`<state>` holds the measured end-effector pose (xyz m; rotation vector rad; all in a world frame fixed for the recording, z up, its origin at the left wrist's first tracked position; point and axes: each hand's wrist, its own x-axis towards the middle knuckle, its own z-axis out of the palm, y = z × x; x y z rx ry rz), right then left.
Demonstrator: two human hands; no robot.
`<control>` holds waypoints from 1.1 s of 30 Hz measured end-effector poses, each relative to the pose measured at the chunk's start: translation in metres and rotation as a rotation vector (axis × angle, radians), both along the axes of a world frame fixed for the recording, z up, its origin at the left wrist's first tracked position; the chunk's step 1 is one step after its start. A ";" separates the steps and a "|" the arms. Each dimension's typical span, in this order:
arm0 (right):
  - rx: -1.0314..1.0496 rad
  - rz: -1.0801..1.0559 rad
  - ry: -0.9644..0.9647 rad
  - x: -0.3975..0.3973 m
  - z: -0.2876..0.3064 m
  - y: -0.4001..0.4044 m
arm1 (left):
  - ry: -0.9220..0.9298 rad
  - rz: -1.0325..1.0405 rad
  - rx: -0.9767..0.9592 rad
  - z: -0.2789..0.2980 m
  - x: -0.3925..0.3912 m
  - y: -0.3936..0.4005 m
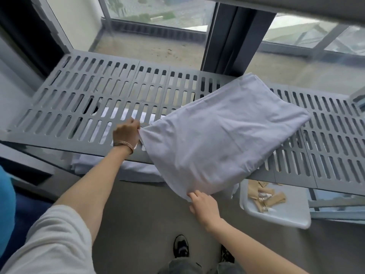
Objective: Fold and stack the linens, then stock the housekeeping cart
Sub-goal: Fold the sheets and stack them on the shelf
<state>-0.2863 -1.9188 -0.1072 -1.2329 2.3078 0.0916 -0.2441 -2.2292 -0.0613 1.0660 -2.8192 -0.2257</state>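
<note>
A white sleeve (57, 242) fills the near left corner, above a black shoe (181, 246) on the floor. The left hand (126, 133) pinches one corner of the folded grey linen (223, 133); the right hand (203, 204) grips its near corner, fingers curled under. The linen lies on the slotted grey cart shelf (98, 99), overhanging its front edge. Below right, a white tray (286, 216) holds tan packets (274, 198). White linens (118, 117) show through the slots.

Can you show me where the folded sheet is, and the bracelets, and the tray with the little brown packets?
folded sheet (223, 131), head view, middle of its top face.
bracelets (124, 145), head view, on the left wrist.
tray (290, 214), head view, bare white floor near its front rim.
</note>
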 end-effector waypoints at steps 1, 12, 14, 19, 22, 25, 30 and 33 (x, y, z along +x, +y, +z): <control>0.017 0.016 -0.008 -0.001 0.000 0.000 | -0.021 0.154 0.064 0.001 0.003 -0.001; -0.065 -0.062 -0.108 -0.003 -0.019 0.019 | 0.431 0.057 -0.088 -0.041 0.041 0.122; -0.113 -0.127 -0.104 -0.005 -0.025 0.030 | 0.395 -0.092 -0.020 -0.063 0.062 0.181; -0.288 0.004 -0.009 -0.017 -0.029 0.052 | 0.346 -0.280 -0.145 -0.110 0.084 0.262; -0.432 0.082 0.063 -0.032 -0.023 0.061 | 0.328 -0.447 -0.358 -0.116 0.067 0.255; -0.517 0.099 0.112 -0.051 -0.017 0.070 | 0.220 -0.623 -0.464 -0.122 0.049 0.237; -0.562 0.155 0.246 -0.091 0.005 0.084 | 0.072 -0.799 -0.540 -0.102 0.015 0.212; -0.594 0.215 0.324 -0.105 0.013 0.088 | 0.065 -0.825 -0.494 -0.086 0.014 0.218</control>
